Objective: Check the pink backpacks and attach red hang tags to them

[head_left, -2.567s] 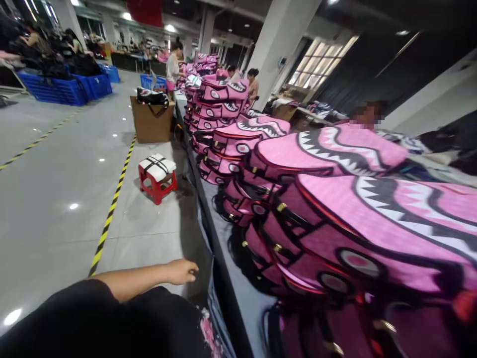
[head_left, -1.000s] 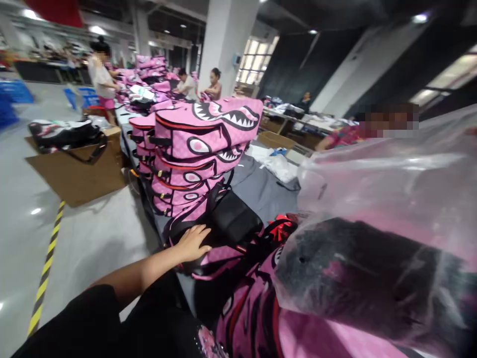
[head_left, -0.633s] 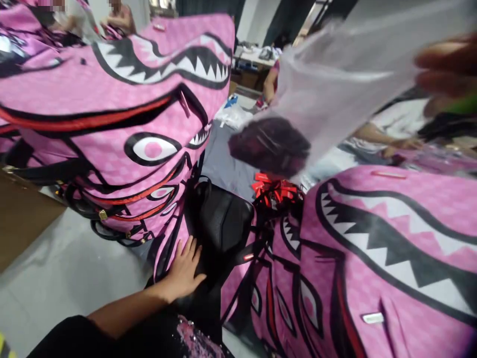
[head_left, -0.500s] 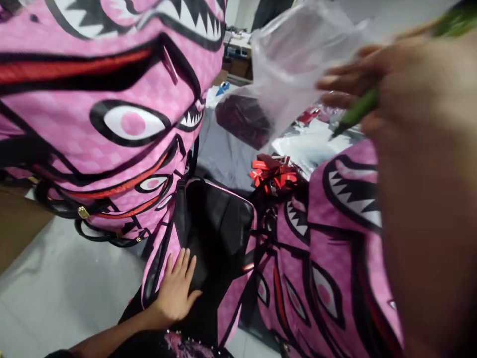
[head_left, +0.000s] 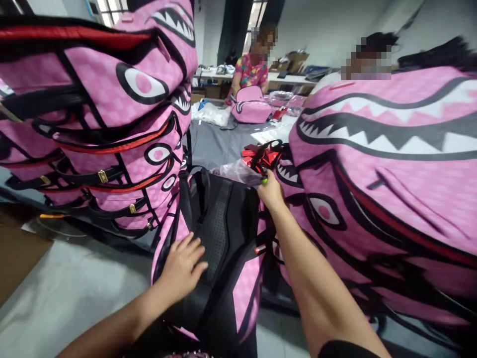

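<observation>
In front of me stands a pink-and-black backpack (head_left: 244,223), its black padded back panel facing up toward me. My left hand (head_left: 186,263) is open, fingers spread, at the left side of that panel. Near the panel's far right corner my right hand (head_left: 271,191) is closed around a slim green tool (head_left: 265,180). Only a bit of its green part shows, so its exact kind is unclear. A crumpled clear plastic bag (head_left: 236,170) lies just beyond the backpack, beside a bunch of red tags (head_left: 261,156).
Stacked pink shark-face backpacks (head_left: 145,104) rise on the left, and more pink backpacks (head_left: 372,149) stand on the right. Across the grey table (head_left: 212,141), a person in a flowered top (head_left: 251,72) is at a pink bag (head_left: 251,107). Another person's head (head_left: 368,54) shows behind the right stack.
My right hand has moved from high on the right down to the backpack's far corner. The plastic bag, in the air before, now lies low behind the backpack. My view has lifted.
</observation>
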Available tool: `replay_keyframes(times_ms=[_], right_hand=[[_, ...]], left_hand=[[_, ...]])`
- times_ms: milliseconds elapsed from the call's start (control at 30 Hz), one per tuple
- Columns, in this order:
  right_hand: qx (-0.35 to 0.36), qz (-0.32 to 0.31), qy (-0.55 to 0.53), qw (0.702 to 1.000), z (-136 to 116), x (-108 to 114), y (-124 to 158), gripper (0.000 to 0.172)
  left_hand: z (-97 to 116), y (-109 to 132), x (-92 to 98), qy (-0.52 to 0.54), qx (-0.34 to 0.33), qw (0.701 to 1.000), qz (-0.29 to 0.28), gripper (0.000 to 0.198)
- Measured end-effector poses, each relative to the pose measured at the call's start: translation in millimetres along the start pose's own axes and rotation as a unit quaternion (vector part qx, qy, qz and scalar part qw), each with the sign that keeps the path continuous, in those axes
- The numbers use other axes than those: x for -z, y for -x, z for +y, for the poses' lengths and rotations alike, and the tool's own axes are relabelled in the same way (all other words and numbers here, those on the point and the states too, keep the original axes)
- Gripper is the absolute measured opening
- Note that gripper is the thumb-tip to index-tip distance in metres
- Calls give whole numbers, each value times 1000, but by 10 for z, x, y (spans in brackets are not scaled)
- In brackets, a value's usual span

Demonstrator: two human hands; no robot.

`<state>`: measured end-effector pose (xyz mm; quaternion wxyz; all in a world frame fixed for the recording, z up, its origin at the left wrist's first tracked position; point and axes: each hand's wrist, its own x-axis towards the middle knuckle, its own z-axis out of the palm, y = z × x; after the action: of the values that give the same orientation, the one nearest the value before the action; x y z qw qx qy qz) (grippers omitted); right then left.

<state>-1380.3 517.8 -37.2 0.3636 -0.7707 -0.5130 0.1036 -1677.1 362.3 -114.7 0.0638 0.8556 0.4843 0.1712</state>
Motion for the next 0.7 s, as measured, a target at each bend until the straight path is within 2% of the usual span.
replay_keyframes(times_ms=[67, 133, 167, 200, 233, 267, 300, 367, 433, 500, 600, 633, 700], right_hand=[[64, -7, 85, 994, -50, 120, 516, 61], [125, -54, 129, 982, -51, 119, 1227, 55], [209, -111, 153, 959, -23, 89, 1605, 57], [298, -187, 173, 920, 24, 56, 1963, 55], [344, -245, 203, 884, 88, 35, 2278, 47], [349, -278, 236, 863, 167, 32, 2532, 40], [322, -296, 272, 857, 259, 52, 2717, 34], [204, -281, 351, 870, 477, 145, 2888, 29], [82, -230, 404, 882, 718, 263, 2874, 27], [-11, -203, 386, 900, 929, 343, 2797, 31], [-82, -230, 285, 927, 1096, 315, 2755, 36], [-87, -235, 262, 932, 1106, 268, 2779, 35], [-80, -213, 239, 944, 1070, 155, 2867, 35]], left_hand=[[-150, -279, 148, -10, 38, 998, 47, 48], [-284, -587, 212, -31, 101, 994, 37, 75], [-332, -701, 198, -34, 133, 991, 10, 87], [-360, -765, 152, -40, 154, 987, -14, 93], [-366, -769, 78, -49, 171, 984, -28, 95], [-346, -710, -15, -61, 182, 981, -29, 94], [-303, -595, -118, -76, 190, 979, -16, 91], [-167, -239, -313, -98, 201, 974, 26, 85], [-22, 179, -440, -101, 199, 974, 49, 82], [77, 549, -458, -102, 185, 976, 45, 82], [134, 872, -229, -140, 146, 979, -7, 83], [152, 902, -92, -152, 126, 980, -36, 77], [224, 819, 216, -157, 66, 981, -93, 51]])
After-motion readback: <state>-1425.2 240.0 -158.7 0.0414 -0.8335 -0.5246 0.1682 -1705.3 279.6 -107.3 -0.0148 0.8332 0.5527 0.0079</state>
